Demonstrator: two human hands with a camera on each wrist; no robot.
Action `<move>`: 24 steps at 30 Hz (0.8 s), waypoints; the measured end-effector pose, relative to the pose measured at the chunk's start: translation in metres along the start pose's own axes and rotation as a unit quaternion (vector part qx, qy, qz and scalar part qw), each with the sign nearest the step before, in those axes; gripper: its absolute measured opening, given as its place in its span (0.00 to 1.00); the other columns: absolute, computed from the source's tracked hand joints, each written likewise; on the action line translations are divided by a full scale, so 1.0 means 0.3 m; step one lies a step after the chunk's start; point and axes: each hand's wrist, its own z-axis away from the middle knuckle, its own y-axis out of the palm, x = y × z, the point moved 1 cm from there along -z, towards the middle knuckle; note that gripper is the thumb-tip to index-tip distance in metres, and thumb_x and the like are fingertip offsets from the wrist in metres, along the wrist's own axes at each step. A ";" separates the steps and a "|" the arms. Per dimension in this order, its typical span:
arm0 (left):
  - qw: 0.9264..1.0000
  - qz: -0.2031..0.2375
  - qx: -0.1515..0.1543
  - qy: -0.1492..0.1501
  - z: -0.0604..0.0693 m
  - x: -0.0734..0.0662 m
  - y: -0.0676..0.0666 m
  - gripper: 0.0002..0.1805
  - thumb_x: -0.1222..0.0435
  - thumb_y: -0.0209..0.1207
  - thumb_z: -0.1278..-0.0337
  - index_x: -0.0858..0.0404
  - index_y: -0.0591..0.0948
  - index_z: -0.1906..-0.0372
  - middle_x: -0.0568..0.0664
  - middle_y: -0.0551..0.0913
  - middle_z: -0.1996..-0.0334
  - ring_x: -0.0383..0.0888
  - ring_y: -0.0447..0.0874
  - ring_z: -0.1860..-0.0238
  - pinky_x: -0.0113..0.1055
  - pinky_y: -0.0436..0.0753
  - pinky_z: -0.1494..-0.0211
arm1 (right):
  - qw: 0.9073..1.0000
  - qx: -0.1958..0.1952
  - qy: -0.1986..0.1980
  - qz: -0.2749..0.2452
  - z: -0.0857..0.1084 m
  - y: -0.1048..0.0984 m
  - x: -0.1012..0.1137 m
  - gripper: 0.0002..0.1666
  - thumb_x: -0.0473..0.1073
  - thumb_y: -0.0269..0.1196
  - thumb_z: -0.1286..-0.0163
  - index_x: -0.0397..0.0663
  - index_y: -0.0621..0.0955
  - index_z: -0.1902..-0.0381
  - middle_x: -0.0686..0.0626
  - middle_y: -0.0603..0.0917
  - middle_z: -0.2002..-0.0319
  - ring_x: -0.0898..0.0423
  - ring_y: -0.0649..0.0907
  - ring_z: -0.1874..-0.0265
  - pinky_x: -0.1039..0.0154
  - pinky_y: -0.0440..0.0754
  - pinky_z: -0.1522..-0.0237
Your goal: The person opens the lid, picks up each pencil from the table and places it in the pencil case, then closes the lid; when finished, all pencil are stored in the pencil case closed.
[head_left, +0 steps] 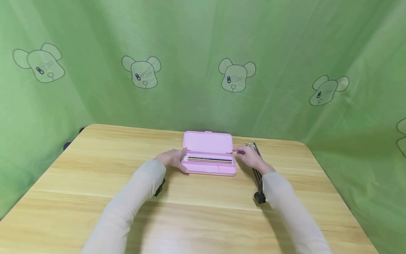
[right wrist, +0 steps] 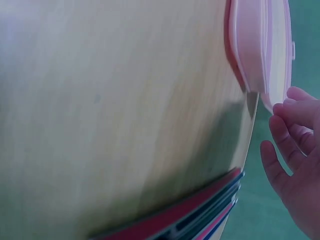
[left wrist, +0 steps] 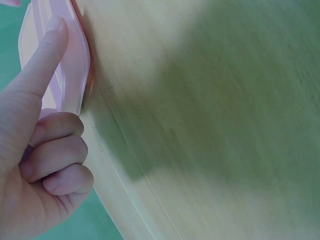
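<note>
A pink pencil case (head_left: 207,142) lies with its lid raised towards the back of the table. Several pencils (head_left: 207,159) rest lengthwise in its rear compartment. My left hand (head_left: 171,158) grips the case's left end; in the left wrist view the thumb lies along the pink side wall and the other fingers are curled. At the right, my right hand (head_left: 250,157) pinches the lid's edge near the hinge corner between thumb and index finger, while the remaining fingers are spread loosely in the right wrist view.
A bundle of dark pencils (right wrist: 190,210) lies on the table to the right of the case, partly beneath the right forearm. The wooden table (head_left: 203,215) ends at the back before a green curtain (head_left: 190,35) with printed bear heads.
</note>
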 end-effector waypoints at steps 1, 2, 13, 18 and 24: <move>1.000 -0.001 0.000 -0.001 0.000 0.000 0.000 0.59 0.47 0.67 0.62 0.62 0.46 0.29 0.57 0.52 0.30 0.52 0.52 0.31 0.43 0.53 0.29 | 1.000 -0.005 -0.001 0.000 0.004 -0.002 -0.008 0.14 0.27 0.56 0.41 0.30 0.79 0.55 0.35 0.81 0.63 0.44 0.79 0.63 0.48 0.78 0.56; 1.000 0.000 0.000 -0.001 0.000 0.000 -0.001 0.59 0.47 0.67 0.62 0.63 0.46 0.29 0.58 0.52 0.30 0.53 0.53 0.31 0.43 0.54 0.29 | 1.000 -0.008 -0.001 -0.001 0.008 -0.004 -0.017 0.15 0.27 0.56 0.41 0.29 0.79 0.55 0.34 0.81 0.63 0.44 0.79 0.63 0.48 0.78 0.56; 1.000 -0.004 -0.002 0.001 0.006 -0.002 -0.005 0.59 0.48 0.68 0.63 0.63 0.46 0.29 0.59 0.53 0.31 0.54 0.54 0.32 0.44 0.54 0.30 | 0.998 0.010 0.051 -0.022 0.057 -0.041 -0.107 0.17 0.29 0.54 0.37 0.28 0.75 0.50 0.29 0.77 0.52 0.36 0.76 0.51 0.44 0.73 0.47; 1.000 0.000 -0.003 0.000 0.009 -0.003 -0.009 0.59 0.48 0.68 0.62 0.63 0.46 0.29 0.59 0.53 0.31 0.54 0.54 0.32 0.44 0.54 0.29 | 0.996 0.015 0.081 -0.036 0.086 -0.075 -0.145 0.19 0.30 0.53 0.36 0.26 0.73 0.47 0.27 0.75 0.51 0.35 0.76 0.53 0.44 0.75 0.49; 1.000 0.008 0.004 -0.006 0.003 0.000 -0.001 0.60 0.48 0.68 0.62 0.62 0.45 0.29 0.58 0.52 0.31 0.53 0.53 0.31 0.44 0.53 0.29 | 0.995 0.016 0.096 -0.023 0.126 -0.103 -0.175 0.19 0.30 0.55 0.36 0.25 0.73 0.48 0.26 0.76 0.54 0.34 0.76 0.54 0.43 0.74 0.50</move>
